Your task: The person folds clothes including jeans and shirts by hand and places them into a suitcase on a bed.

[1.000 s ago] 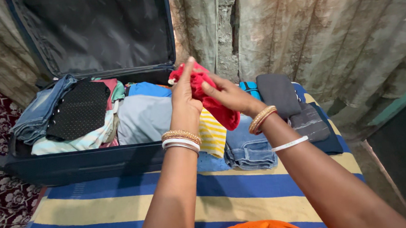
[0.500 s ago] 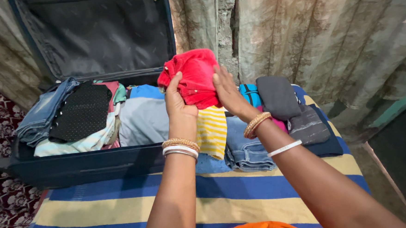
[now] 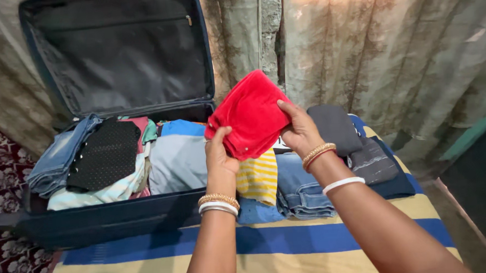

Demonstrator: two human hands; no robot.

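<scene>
Packed case, crowded bedside
Open suitcase (image 3: 109, 221) is filled with folded clothes (image 3: 144, 158); its raised lid (image 3: 119, 51) blocks behind, stacked garments (image 3: 333, 159) crowd right; striped bedspread (image 3: 293, 244) nearer lies bare.

Both forearms enter from the 6 o'clock edge and extend toward 12 o'clock, raised, converging slightly. Left hand (image 3: 220, 150): upright, back of hand toward the camera, thumb at 12 o'clock, fingers curled away out of sight, closed in a grasp. Bangles circle the left wrist. Right hand (image 3: 300, 131): angled toward 11 o'clock, fingers (image 3: 287, 111) stretched up and closed in a grasp, thumb hidden. Bangles circle the right wrist. The hands stand near each other, not touching.
</scene>
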